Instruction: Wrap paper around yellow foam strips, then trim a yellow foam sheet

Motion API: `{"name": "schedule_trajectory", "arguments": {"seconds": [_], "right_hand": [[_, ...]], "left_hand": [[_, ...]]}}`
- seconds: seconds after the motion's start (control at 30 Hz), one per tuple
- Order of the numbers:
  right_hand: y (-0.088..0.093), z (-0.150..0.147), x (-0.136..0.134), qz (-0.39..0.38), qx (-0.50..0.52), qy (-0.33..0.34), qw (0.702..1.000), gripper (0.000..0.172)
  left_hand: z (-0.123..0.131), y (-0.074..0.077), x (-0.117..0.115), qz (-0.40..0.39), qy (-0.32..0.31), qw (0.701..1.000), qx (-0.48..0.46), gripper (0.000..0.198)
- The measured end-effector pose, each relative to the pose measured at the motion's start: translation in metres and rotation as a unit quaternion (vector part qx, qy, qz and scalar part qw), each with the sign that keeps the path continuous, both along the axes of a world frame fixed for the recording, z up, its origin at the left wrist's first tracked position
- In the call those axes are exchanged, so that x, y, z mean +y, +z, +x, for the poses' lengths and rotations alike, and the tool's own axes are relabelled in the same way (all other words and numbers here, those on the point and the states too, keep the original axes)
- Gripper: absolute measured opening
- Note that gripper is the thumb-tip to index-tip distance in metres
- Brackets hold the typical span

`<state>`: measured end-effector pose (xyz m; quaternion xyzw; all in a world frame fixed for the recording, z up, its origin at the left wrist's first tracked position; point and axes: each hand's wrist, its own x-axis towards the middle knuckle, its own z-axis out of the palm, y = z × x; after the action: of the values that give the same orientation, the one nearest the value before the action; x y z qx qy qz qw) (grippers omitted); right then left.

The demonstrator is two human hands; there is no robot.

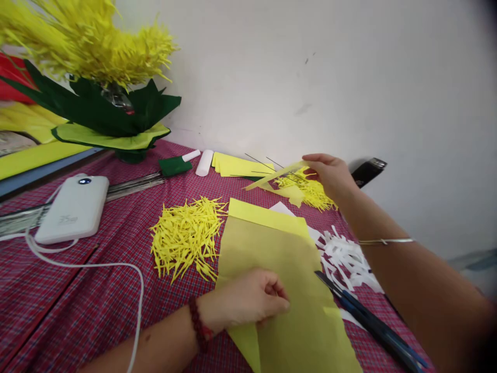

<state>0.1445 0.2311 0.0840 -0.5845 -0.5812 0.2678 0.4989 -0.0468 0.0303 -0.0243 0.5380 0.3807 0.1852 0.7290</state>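
Note:
My right hand is raised at the back right, its fingers closed on one end of a pale yellow paper strip, which slants down to the left. My left hand is over a large olive-yellow sheet with a brighter folded band along its far edge. Its fingers are curled and the thumb is pressed in; whether anything is between them is hidden. A heap of thin twisted yellow strips lies left of the sheet. Scissors with dark blades lie at the sheet's right edge.
At the back are yellow paper pieces, thin dark wires and another heap of yellow strips. White paper strips lie at the right. A white power bank with a cable sits left, before a yellow artificial flower.

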Motion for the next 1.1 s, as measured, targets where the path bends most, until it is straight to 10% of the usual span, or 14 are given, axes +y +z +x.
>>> {"name": "schedule_trajectory", "arguments": {"seconds": [0.33,0.6,1.1], "right_hand": [[-0.071,0.056,0.029,-0.095,-0.131,-0.079,0.984,0.030],[-0.066,0.082,0.003,-0.053,-0.245,-0.123,0.960,0.034],[-0.087,0.086,-0.262,0.060,-0.329,0.128,0.934,0.026]], "left_hand": [[0.002,-0.009,-0.001,0.017,0.000,1.000,-0.014,0.006],[0.001,0.000,-0.001,0.024,-0.003,1.000,0.004,0.005],[-0.002,0.008,-0.004,0.094,-0.038,0.994,0.039,0.020]]}}
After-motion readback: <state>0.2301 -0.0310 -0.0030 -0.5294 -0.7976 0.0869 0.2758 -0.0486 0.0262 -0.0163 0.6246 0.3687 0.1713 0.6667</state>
